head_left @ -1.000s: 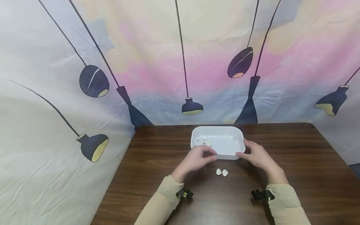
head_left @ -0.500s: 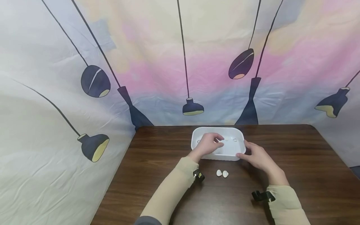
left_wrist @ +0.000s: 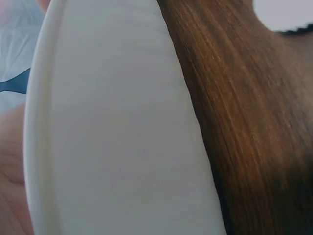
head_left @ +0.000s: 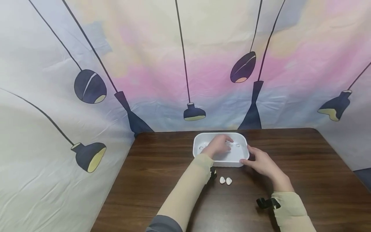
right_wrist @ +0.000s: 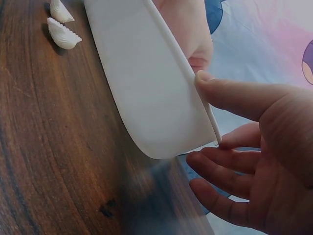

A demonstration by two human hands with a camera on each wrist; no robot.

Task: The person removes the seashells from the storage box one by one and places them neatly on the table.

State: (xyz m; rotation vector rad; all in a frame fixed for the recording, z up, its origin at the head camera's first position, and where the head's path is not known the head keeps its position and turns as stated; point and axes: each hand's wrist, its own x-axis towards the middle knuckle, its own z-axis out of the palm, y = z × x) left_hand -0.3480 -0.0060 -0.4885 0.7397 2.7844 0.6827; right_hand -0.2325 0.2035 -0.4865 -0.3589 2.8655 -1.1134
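A white plastic tray (head_left: 234,164) stands near the table's far edge. My left hand (head_left: 218,144) reaches into it over the front rim, index finger and thumb spread apart; part of the tray floor is hidden beneath it. My right hand (head_left: 262,161) holds the tray's right end, and in the right wrist view its thumb (right_wrist: 234,95) presses on the rim with the fingers round the corner. A small pale shell-like piece (head_left: 237,145) lies in the tray at the right. Two white ribbed seashells (head_left: 225,180) sit side by side in front of the tray.
The dark wooden table (head_left: 162,167) runs beneath everything. Behind it hangs a cloth backdrop (head_left: 162,80) printed with lamps. Black wrist cameras (head_left: 268,203) are strapped to both forearms.
My left hand has moved from the tray's front edge up and into the tray. The right hand keeps its hold at the right end. The head view has shifted slightly.
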